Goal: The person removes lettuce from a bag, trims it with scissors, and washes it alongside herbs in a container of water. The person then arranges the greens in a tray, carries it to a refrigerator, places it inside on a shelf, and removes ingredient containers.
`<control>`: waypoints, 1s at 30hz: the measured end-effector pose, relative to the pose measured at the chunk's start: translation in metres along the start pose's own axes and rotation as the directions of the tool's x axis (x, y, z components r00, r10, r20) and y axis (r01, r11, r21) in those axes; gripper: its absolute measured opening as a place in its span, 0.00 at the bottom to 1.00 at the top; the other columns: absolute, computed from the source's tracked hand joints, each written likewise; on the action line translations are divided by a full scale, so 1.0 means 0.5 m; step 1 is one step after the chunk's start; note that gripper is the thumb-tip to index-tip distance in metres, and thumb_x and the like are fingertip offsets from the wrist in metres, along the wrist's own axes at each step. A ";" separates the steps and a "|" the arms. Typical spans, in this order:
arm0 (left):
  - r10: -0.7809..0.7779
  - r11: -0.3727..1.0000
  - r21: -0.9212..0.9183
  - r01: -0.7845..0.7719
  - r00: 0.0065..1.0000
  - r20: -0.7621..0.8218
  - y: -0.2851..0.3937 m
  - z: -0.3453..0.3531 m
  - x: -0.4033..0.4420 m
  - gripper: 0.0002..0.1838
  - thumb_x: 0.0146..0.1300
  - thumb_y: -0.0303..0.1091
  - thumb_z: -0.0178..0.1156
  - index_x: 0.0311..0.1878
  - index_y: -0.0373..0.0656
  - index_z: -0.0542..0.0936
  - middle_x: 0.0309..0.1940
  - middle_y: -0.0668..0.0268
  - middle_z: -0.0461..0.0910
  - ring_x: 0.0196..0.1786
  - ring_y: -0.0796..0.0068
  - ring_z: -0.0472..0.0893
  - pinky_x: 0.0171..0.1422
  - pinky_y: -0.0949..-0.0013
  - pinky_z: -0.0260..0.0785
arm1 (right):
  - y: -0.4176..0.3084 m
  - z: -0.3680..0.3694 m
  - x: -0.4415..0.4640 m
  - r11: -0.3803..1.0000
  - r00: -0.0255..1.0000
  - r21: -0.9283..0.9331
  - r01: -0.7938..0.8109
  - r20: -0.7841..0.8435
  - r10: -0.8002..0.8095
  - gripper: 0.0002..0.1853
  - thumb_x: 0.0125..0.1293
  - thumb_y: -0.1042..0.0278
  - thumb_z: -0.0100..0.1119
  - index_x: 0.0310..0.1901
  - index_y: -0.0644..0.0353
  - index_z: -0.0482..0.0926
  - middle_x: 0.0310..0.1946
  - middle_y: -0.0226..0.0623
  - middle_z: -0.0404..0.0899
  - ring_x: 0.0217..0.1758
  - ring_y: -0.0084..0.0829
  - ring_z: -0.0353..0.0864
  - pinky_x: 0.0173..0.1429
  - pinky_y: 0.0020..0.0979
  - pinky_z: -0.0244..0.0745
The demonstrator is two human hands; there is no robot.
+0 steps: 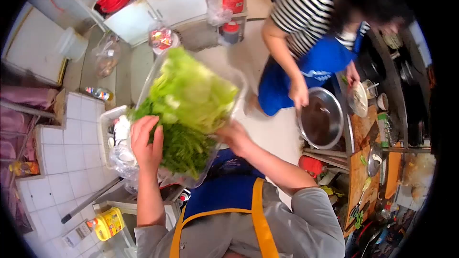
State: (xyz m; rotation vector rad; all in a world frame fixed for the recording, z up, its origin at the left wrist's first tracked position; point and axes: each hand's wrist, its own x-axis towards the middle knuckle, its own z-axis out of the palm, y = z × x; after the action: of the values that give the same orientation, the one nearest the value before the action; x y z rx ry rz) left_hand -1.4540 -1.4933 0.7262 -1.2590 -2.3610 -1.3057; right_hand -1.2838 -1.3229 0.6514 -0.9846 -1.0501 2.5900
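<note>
My right hand (233,136) grips the right side of a clear plastic bin (243,83), held in front of my apron. My left hand (146,138) is at the bin's left side, its fingers curled over the edge beside the greens. Pale green lettuce leaves (191,88) fill the far part of the bin. Darker feathery greens (184,148) lie in the near part. The bin and lettuce are slightly blurred, and the fingertips of my right hand are partly hidden.
To the right, a person in a blue apron (306,74) holds a metal basin (306,136) and a plate (358,99). A cutting board (358,186) lies on the right counter. A white basket (106,134) and a yellow container (109,223) are on the left.
</note>
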 end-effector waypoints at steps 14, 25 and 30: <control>-0.728 0.446 -0.395 0.803 0.583 0.362 -0.300 0.020 -0.099 0.10 0.66 0.33 0.53 0.38 0.37 0.80 0.20 0.74 0.71 0.24 0.87 0.67 0.28 0.81 0.58 | -0.056 -0.069 0.071 0.969 0.953 0.177 0.173 -0.278 -0.120 0.19 0.57 0.71 0.57 0.50 0.64 0.67 0.40 0.38 0.75 0.40 0.32 0.78 0.43 0.33 0.76; -0.320 0.355 -0.339 0.871 0.454 0.832 -0.280 0.258 0.092 0.21 0.70 0.39 0.47 0.59 0.35 0.71 0.51 0.65 0.76 0.51 0.78 0.73 0.56 0.72 0.63 | -0.158 -0.106 0.183 0.913 0.887 0.304 0.272 -0.448 -0.115 0.12 0.58 0.73 0.54 0.44 0.66 0.68 0.29 0.39 0.74 0.33 0.31 0.76 0.40 0.33 0.73; -0.326 0.388 -0.283 0.877 0.418 0.848 -0.261 0.384 0.216 0.18 0.69 0.41 0.48 0.51 0.36 0.73 0.43 0.69 0.74 0.48 0.78 0.69 0.56 0.74 0.58 | -0.264 -0.190 0.252 0.892 0.892 0.325 0.316 -0.423 -0.162 0.16 0.57 0.72 0.55 0.47 0.65 0.69 0.33 0.40 0.77 0.37 0.32 0.78 0.44 0.34 0.76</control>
State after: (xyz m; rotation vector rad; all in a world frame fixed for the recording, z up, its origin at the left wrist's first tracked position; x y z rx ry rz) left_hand -1.5728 -1.3176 0.5827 -0.9872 -3.2660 -2.6668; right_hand -1.3298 -1.1239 0.6250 -1.1113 -0.4959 2.1528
